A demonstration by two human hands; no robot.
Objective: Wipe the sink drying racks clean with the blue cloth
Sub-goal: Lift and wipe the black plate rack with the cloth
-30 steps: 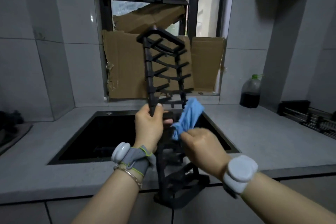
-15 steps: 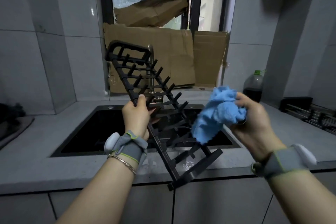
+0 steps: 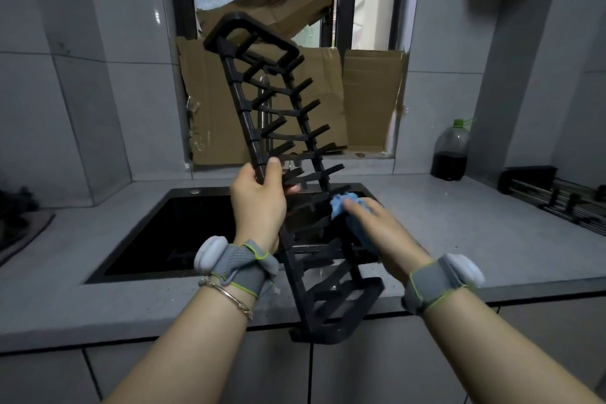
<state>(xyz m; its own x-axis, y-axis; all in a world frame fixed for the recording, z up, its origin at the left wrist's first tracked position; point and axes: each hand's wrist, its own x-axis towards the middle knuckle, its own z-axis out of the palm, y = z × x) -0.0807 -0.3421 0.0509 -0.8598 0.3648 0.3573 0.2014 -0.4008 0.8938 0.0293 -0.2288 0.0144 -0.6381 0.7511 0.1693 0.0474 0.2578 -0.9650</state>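
"Over the black sink (image 3: 183, 229), what has the left hand (image 3: 259, 203) got?"

"Fingers and thumb curled round one side rail of the black, prong-ribbed drying rack (image 3: 278, 115), held up steeply tilted."

"And rightward?"

"The right hand (image 3: 383, 233) clutches the crumpled blue cloth (image 3: 341, 205), pressing it on a lower prong. Farther right, a clear bottle (image 3: 451, 154) of dark liquid stands on the speckled grey countertop (image 3: 459, 223)."

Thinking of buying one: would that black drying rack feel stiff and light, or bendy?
Probably stiff: the drying rack runs straight though the left hand grips only one rail. Likely light: one hand holds it tilted. Its prongs may snag the blue cloth.
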